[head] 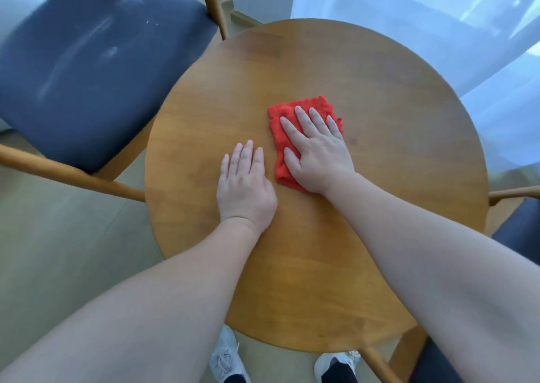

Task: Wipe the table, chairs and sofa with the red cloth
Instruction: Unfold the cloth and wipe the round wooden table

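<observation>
The right hand is pressing flat on the red cloth near the middle of the round table, fingers straight and spread. The left hand is lying flat on bare wood beside it, fingers together. Bare tabletop is stretching from both hands to the rim, where a dark-cushioned chair is standing far left, a second chair at right, and a white curtain is hanging beyond.

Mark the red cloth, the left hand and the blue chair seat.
red cloth (320, 103), head view, far edge past the fingertips.
left hand (246, 191), head view, back of hand.
blue chair seat (87, 61), head view, cushion middle.
</observation>
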`<action>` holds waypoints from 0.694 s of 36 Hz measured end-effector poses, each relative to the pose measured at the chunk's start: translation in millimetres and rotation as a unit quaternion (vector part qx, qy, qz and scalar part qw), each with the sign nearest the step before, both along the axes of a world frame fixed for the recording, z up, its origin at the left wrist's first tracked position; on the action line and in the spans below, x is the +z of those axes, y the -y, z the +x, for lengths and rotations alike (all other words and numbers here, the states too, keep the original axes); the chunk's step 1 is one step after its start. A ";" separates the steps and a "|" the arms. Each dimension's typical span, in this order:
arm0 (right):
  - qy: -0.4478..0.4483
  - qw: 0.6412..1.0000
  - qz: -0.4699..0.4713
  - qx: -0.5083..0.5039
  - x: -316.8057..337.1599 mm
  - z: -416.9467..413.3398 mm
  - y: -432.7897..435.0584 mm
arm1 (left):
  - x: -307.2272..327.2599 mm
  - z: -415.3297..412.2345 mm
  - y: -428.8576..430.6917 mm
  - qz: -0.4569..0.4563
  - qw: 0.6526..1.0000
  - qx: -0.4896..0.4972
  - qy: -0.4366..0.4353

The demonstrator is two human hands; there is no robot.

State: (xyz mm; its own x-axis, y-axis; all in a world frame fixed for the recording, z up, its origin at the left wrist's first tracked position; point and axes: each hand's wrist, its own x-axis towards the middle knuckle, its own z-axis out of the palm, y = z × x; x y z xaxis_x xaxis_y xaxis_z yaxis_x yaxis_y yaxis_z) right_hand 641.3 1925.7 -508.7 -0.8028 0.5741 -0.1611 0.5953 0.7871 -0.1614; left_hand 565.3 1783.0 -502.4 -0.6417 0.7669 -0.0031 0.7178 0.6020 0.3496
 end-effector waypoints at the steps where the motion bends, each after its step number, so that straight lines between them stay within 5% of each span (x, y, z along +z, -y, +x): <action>1: -0.001 1.000 0.000 -0.013 -0.7 2.6 -0.9 | -1.9 4.1 -3.9 -0.006 1.000 0.000 0.005; 17: 0.035 0.985 0.008 -0.169 -0.9 131.2 -47.6 | -17.6 9.4 -12.3 -0.056 0.998 0.002 -0.004; 25: 0.051 0.972 0.011 -0.227 -3.5 174.0 -54.3 | -11.5 12.3 -11.3 -0.085 0.992 -0.097 -0.011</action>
State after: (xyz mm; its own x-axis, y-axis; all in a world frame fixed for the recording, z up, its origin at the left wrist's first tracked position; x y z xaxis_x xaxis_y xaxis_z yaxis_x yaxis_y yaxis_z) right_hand 815.3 1980.0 -512.2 -0.4463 0.8700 -0.2098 0.8943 0.4419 -0.0698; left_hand 577.6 1794.3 -514.0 -0.4842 0.8652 -0.1302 0.8321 0.5014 0.2371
